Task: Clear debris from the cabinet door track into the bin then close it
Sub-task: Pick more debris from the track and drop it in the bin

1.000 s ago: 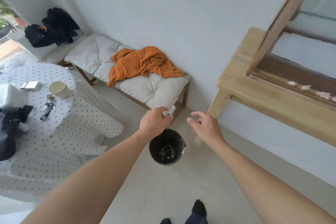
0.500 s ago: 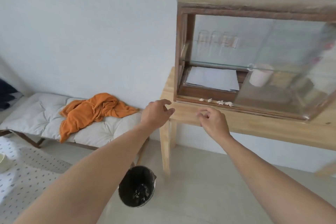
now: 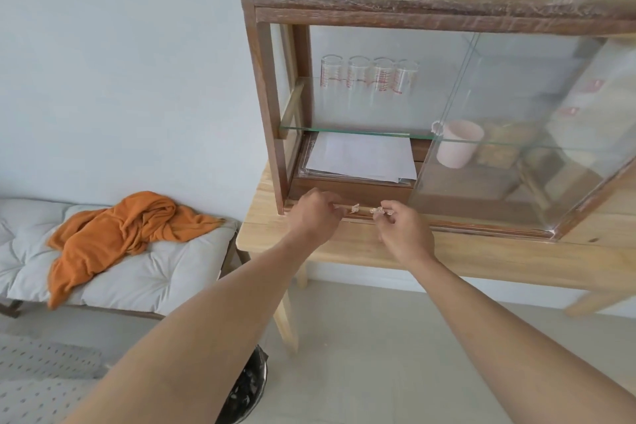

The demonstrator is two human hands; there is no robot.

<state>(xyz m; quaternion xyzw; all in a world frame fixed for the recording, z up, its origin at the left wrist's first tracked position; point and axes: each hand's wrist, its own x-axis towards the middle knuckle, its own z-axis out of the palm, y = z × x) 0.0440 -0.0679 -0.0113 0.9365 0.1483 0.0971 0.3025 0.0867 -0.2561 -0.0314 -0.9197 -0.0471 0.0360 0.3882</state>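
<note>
A wooden glass-fronted cabinet point(image 3: 265, 113) stands on a light wooden table point(image 3: 481, 258). Its sliding glass door point(image 3: 516, 134) sits to the right, so the left half is open. Small pale debris pieces point(image 3: 355, 207) lie in the bottom door track point(image 3: 481, 229). My left hand point(image 3: 318, 215) rests on the track's left end with fingers curled down, hiding whatever is under them. My right hand point(image 3: 404, 229) pinches a debris piece point(image 3: 378, 210) between thumb and forefinger at the track. The black bin point(image 3: 247, 389) stands on the floor below, partly hidden by my left arm.
Inside the cabinet are several measuring glasses point(image 3: 370, 77) on a glass shelf, white papers point(image 3: 361, 157) and a pink mug point(image 3: 459, 143). A cushioned bench point(image 3: 137, 279) with an orange cloth point(image 3: 120, 231) stands to the left. A dotted tablecloth point(image 3: 38, 385) shows at bottom left.
My view swung up from the bin to the cabinet. Both hands moved from above the bin to the door track, and the right hand closed on a debris piece.
</note>
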